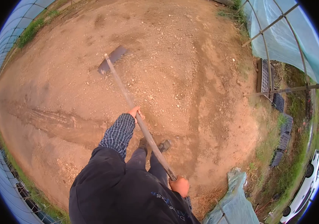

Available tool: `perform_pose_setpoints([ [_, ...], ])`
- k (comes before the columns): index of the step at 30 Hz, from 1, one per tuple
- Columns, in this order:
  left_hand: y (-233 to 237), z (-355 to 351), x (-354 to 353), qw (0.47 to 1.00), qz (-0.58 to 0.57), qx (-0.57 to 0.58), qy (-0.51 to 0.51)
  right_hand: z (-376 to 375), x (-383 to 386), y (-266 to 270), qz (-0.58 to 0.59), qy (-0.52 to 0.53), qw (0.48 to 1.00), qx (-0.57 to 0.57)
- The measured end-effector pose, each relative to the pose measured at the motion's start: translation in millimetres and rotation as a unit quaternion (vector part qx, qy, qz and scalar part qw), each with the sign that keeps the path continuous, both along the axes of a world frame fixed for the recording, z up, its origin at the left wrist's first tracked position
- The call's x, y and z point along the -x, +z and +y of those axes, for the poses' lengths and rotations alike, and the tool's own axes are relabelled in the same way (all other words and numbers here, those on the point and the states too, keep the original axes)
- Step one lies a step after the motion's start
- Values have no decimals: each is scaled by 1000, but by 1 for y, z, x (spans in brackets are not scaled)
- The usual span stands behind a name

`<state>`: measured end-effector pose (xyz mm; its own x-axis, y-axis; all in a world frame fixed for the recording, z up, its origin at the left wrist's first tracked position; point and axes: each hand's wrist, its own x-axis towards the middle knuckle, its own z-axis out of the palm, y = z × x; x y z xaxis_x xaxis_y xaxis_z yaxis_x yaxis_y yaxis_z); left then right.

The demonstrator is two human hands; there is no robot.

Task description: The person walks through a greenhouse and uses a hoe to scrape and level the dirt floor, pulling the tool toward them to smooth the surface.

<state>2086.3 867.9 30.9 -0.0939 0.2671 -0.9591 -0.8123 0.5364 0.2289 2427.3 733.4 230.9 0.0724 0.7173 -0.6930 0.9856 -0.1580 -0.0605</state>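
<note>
A long wooden handle (121,86) runs diagonally from the upper left down to the person's body. At its far end a flat, dark metal blade (117,56) lies on or just over the brown soil (167,74); contact cannot be told. My left hand (135,112) is wrapped round the middle of the handle, below a checked sleeve. Near the handle's lower end, my right hand (180,185) is closed round the wood. Two shoes stand on the soil beside the handle, the clearer one (164,145) to its right.
Plastic sheeting (279,41) hangs on metal poles at the upper right. Dark trays (285,130) lie along the right edge. More sheeting (232,201) lies at the lower right. A white vehicle (303,186) stands beyond. A framed wall (6,48) curves along the left.
</note>
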Motion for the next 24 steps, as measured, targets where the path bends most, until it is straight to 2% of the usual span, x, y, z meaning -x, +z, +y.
perform_pose_setpoints([
  [2, 16, 6, -7, 998, 22, -26, 57, 0, -13, 9, 18, -15, 999, -26],
  [3, 5, 1, -21, 993, -32, -29, 110, -5, -32, 12, 17, -4, 999, -42],
  [5, 31, 3, -67, 995, -39, 15, 87, -18, -67, 30, -4, -5, 999, -53],
  [8, 32, -4, -152, 998, -47, 25, 40, -38, -116, 83, -44, -35, 998, -40],
  [10, 45, -12, -211, 987, -151, 52, -37, -61, -161, 112, -82, -70, 994, -32],
  [11, 53, -20, -243, 978, -204, 20, -48, -71, -180, 132, -115, -80, 990, -26],
  [12, 60, -25, -277, 977, -200, 47, -56, -79, -201, 153, -148, -90, 985, -21],
  [14, 82, -29, -336, 961, -259, 28, -91, -90, -251, 184, -182, -107, 977, 28],
  [16, 114, -18, -381, 952, -277, 61, -114, -56, -252, 241, -183, -127, 971, 81],
  [20, 99, 13, -453, 955, -257, 102, -108, -26, -329, 229, -174, -166, 962, 130],
  [22, 69, 53, -462, 959, -235, 77, -140, 19, -354, 192, -114, -106, 980, 123],
  [24, 48, 81, -471, 976, -171, 87, -105, 42, -394, 139, -100, -132, 981, 103],
])
